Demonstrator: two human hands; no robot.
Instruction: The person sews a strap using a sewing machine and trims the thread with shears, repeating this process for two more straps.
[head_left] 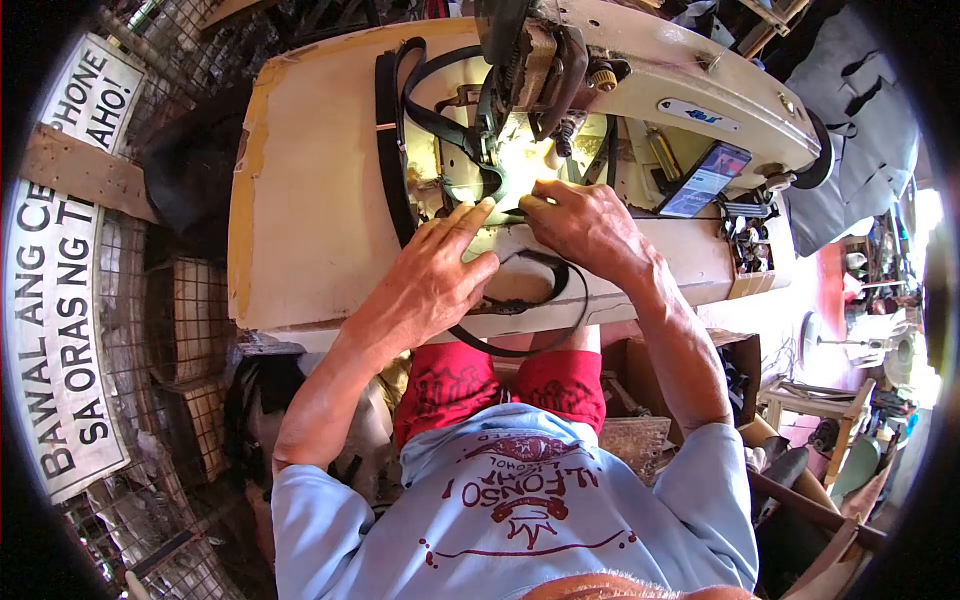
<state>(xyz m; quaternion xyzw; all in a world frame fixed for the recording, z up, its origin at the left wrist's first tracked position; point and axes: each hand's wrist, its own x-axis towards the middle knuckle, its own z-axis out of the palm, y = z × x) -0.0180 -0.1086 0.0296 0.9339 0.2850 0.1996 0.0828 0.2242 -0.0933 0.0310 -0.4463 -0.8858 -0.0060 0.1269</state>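
Under the lit head of a sewing machine (545, 85) lies a dark strap piece (480, 178). My left hand (440, 262) rests at its near left side, fingers stretched toward the needle area and a little apart. To the right, my right hand (585, 225) has its fingers bent and pinched at the dark piece's near edge; what exactly lies between the fingertips is too small to make out. A thin black strap loop (582, 310) hangs over the table's front edge below my hands. Another black strap (390, 150) curves along the left of the machine bed.
The pale worktable (310, 190) has a worn yellow left edge. A lit phone (706, 178) leans right of the needle area, near a yellow-handled tool (662, 152). A box of small metal parts (750, 245) sits at the table's right end. Wire mesh stands at far left.
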